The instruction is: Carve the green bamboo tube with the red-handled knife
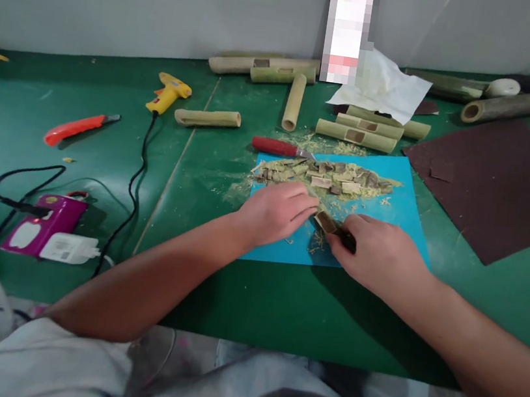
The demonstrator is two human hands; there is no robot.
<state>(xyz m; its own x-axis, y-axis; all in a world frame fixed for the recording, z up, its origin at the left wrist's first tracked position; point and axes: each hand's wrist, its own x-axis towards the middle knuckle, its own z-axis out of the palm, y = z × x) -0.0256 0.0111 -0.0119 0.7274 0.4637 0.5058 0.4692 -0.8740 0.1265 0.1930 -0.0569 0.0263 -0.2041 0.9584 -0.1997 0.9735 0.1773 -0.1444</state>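
Blue plastic, a cutting mat (392,203), lies on the green bench (250,301) right in front of me, and both my hands work over its near edge. My left hand (275,212) rests palm down on the mat, fingers curled and pressing on one end of a small brown bamboo piece (325,221). My right hand (380,254) is closed around a dark-handled tool (345,238), whose tip meets that same piece; I cannot make out the blade itself. The piece lies flat on the mat between my two hands, with pale shavings scattered just beside it.

Farther back on the mat sits a heap of cut bamboo chips and shavings (330,176), and touching its far left corner lies a red-handled knife (279,147). Behind the mat several bamboo tubes (355,135) lie on the bench, some with rectangular windows cut in them, and a crumpled white paper (384,87) rests on a few. To my right lies a dark brown sheet (498,185). To my left, well apart from the mat, are a yellow glue gun (168,94) with its black cord, an orange utility knife (77,128) and a purple device (40,233) with a white plug.
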